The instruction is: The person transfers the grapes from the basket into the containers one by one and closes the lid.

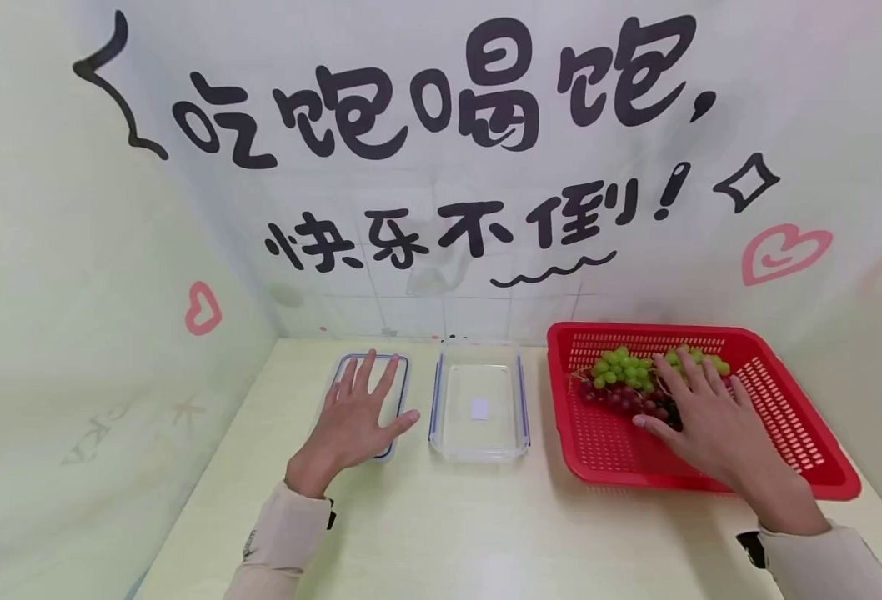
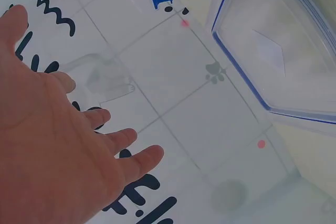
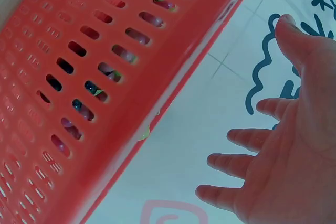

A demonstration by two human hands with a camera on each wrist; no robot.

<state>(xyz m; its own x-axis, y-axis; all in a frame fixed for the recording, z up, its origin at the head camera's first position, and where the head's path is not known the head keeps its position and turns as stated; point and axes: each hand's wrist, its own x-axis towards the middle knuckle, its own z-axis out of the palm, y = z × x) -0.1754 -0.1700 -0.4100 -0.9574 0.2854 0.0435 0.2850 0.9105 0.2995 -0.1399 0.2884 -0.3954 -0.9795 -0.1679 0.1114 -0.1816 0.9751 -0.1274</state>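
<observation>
Left hand (image 1: 357,421) spread, empty, over blue-edged clear piece (image 1: 393,400); right hand (image 1: 719,433) same, over grapes (image 1: 623,368). I'd cradle grapes underneath.

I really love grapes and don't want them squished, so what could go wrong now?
The right hand is spread over the grapes, so pressing down might squash some. If they get lifted from the red basket, a few could drop onto the table. The left hand is over the blue-edged clear piece and might nudge it.
</observation>
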